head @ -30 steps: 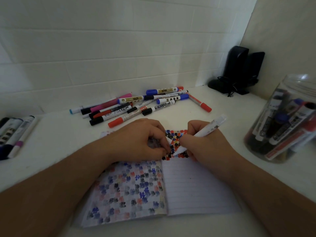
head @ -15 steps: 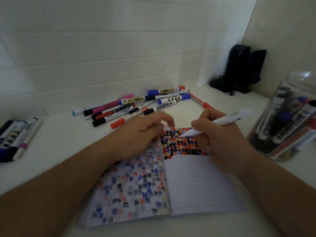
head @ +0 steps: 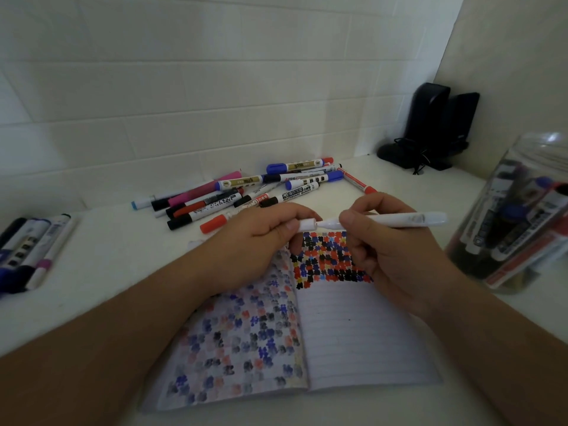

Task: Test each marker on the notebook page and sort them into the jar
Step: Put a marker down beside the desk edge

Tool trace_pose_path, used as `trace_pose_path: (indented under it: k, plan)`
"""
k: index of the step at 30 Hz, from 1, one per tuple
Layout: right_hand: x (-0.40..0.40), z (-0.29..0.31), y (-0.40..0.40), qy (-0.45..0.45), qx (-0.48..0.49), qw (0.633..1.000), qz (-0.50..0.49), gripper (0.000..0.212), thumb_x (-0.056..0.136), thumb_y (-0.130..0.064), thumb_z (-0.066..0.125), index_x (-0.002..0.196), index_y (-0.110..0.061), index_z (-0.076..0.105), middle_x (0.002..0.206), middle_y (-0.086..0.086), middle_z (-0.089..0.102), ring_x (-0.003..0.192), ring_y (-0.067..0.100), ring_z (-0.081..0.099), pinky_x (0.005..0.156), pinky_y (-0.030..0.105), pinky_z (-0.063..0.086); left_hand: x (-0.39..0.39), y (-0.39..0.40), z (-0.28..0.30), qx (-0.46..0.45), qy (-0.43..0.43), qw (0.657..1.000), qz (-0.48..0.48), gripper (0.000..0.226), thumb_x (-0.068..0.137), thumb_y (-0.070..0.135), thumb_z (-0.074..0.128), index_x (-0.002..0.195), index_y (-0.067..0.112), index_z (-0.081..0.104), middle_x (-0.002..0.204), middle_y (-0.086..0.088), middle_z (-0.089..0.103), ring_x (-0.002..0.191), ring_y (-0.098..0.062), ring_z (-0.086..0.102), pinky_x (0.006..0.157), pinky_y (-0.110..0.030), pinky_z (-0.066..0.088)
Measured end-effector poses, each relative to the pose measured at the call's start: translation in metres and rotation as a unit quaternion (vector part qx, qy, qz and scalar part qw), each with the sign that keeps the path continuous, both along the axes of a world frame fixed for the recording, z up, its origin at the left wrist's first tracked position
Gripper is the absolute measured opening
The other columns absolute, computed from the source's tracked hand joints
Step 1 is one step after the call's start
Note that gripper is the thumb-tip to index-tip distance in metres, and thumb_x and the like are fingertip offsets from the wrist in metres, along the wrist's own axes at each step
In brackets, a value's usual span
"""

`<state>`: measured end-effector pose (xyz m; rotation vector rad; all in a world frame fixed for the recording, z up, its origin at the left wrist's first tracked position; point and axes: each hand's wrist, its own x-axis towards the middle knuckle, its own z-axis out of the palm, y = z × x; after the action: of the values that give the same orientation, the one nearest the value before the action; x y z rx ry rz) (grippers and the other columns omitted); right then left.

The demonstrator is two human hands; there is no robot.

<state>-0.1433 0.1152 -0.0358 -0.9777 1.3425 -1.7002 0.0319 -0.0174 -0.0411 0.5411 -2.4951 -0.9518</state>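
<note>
An open lined notebook [head: 353, 336] lies in front of me, its right page carrying rows of coloured test marks [head: 329, 262] at the top. My right hand [head: 396, 250] holds a white marker [head: 399, 220] level above those marks, its tip pointing left. My left hand [head: 261, 241] pinches the marker's white cap [head: 307, 224], which sits right at the tip. A clear jar [head: 519, 216] with several markers inside stands at the right edge.
A loose pile of several markers [head: 246, 192] lies behind the notebook by the tiled wall. Another group of markers [head: 30, 247] lies at the far left. A black speaker [head: 430, 124] stands in the back right corner.
My right hand lifted the marker off the page and turned it level. My left hand rose from the notebook and brought the cap up to the marker's tip.
</note>
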Motion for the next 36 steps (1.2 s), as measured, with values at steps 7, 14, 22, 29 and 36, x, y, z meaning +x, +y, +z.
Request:
trace_pose_path:
  k: [7,14,22,29,36]
  plan:
    - [0.004,-0.002,-0.003,-0.023,0.007,1.0,-0.016,0.019,0.092,-0.026,0.065,0.09,-0.01,0.076,0.072,0.014,0.068,0.06,0.021,0.064,0.051,0.024,0.054,-0.003,0.003,-0.001,-0.022,-0.023,0.999,-0.011,0.028,0.108,0.031,0.04,0.127,0.04,0.059,0.091,0.014,0.066,0.074,-0.009,0.059,0.064,-0.022,0.048]
    - [0.01,-0.002,-0.009,-0.086,0.013,0.996,-0.037,0.03,0.105,-0.017,0.048,0.096,-0.004,0.073,0.072,0.017,0.068,0.062,0.023,0.066,0.051,0.025,0.055,-0.007,0.006,-0.002,-0.087,-0.04,0.995,0.0,0.02,0.108,0.03,0.038,0.114,0.045,0.051,0.08,0.012,0.06,0.075,-0.002,0.054,0.066,-0.013,0.042]
    - [0.013,-0.006,-0.013,-0.08,0.007,0.996,-0.029,0.032,0.107,-0.025,0.046,0.097,-0.008,0.072,0.073,0.012,0.069,0.066,0.021,0.067,0.056,0.025,0.056,-0.009,0.009,0.0,-0.093,-0.042,0.994,0.024,0.025,0.109,0.03,0.037,0.125,0.037,0.054,0.083,0.011,0.059,0.078,0.0,0.053,0.065,-0.012,0.042]
    - [0.018,-0.004,-0.012,0.151,0.006,0.987,-0.045,0.034,0.099,-0.044,0.05,0.1,-0.016,0.07,0.069,0.001,0.067,0.062,0.014,0.062,0.058,0.022,0.052,-0.008,0.011,0.002,-0.133,-0.029,0.991,0.011,0.022,0.107,0.042,0.04,0.103,0.033,0.06,0.088,0.012,0.059,0.083,-0.004,0.053,0.073,-0.027,0.045]
    - [0.027,-0.009,-0.016,0.161,0.025,0.986,-0.022,0.048,0.096,-0.024,0.07,0.136,-0.028,0.043,0.096,-0.008,0.078,0.078,0.012,0.073,0.07,0.028,0.06,0.008,0.0,0.024,-0.152,-0.055,0.984,0.069,0.019,0.103,0.041,0.052,0.112,0.037,0.069,0.087,0.013,0.063,0.08,-0.003,0.057,0.071,-0.029,0.049]
